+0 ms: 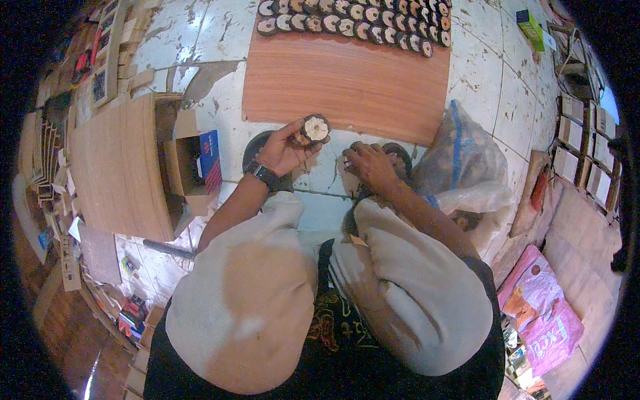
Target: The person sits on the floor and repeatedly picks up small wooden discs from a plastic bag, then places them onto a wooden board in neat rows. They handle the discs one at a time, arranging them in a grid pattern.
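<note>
My left hand (280, 152), with a dark watch on its wrist, holds a small round wood slice (317, 127) between thumb and fingers. The slice has a pale face with a small mark at its centre and a dark, bark-like rim. It is lifted just off the near edge of a reddish-brown wooden board (340, 83). My right hand (372, 165) lies over my right foot, fingers stretched loosely downward, and nothing shows in it. Rows of similar dark-rimmed slices (353, 20) cover the board's far part.
A clear plastic sack (463, 157) with a blue stripe stands right of the board. To the left are an open cardboard box (190, 163) and a large wooden box (113, 167). A pink printed bag (540, 313) lies at lower right; a green box (530, 30) sits far right.
</note>
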Motion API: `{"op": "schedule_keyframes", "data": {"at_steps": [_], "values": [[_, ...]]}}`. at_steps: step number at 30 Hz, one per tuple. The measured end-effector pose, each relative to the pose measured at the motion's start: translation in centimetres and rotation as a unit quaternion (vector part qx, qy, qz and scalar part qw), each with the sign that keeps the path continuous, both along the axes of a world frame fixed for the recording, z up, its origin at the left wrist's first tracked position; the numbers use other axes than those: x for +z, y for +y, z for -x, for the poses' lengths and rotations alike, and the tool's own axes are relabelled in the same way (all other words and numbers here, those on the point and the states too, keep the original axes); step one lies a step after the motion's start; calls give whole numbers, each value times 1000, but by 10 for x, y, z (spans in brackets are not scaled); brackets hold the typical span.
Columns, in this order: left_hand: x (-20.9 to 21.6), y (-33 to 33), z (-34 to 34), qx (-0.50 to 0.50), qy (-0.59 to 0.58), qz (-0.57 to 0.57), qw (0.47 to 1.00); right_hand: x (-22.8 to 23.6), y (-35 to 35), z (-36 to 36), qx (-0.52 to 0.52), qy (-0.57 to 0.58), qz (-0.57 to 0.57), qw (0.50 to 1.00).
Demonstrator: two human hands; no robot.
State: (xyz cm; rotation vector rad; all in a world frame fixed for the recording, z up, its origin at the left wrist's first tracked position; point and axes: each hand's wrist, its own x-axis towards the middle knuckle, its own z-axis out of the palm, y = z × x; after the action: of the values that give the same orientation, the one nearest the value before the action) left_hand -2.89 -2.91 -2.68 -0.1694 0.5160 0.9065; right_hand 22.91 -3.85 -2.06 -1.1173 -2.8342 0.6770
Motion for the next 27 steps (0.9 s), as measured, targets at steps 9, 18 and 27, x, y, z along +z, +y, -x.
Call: {"op": "schedule_keyframes", "data": {"at_steps": [9, 18, 27], "values": [[-3, 0, 2, 3, 23, 29, 999, -3, 26, 22, -251, 87, 220, 939], [2, -2, -10, 6, 6, 49, 999, 40, 38, 66, -310, 361, 195, 857], [0, -3, -10, 10, -22, 40, 999, 24, 36, 67, -194, 269, -1, 943]]}}
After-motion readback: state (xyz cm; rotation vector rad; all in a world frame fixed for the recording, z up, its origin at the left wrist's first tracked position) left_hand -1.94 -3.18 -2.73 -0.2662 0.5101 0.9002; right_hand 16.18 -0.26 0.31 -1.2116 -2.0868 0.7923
